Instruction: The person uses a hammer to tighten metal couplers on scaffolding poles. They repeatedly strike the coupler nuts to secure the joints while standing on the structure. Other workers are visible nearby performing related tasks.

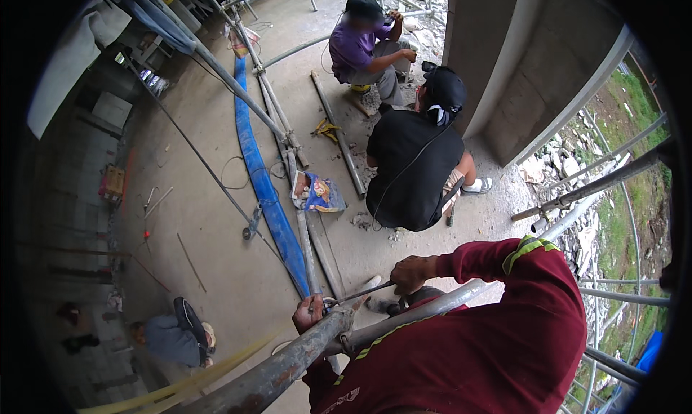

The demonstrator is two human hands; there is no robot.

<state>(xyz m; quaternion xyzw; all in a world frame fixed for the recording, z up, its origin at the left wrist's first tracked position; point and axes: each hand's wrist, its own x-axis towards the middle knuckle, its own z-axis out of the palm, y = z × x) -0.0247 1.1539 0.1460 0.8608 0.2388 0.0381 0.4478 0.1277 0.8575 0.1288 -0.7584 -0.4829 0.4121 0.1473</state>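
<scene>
My right hand [413, 273] is closed around the end of a thin metal bar-like tool [365, 291], perhaps a wrench. The tool slants down to the left and ends at a joint where scaffold pipes meet. My left hand [308, 313] is at that joint with curled fingers, against the upper end of a thick grey pipe [288, 353]. What those fingers hold is mostly hidden. A second scaffold pipe [411, 314] crosses in front of my body and runs under my right arm. Both my sleeves are maroon, the right one with a reflective band.
Ahead crouch a person in black [418, 162] and a person in purple [360, 50]. A blue strip [261, 172], long poles [339, 133] and a printed bag [317, 192] lie on the concrete floor. Another person [173, 340] is low at left. A concrete column [497, 54] stands right.
</scene>
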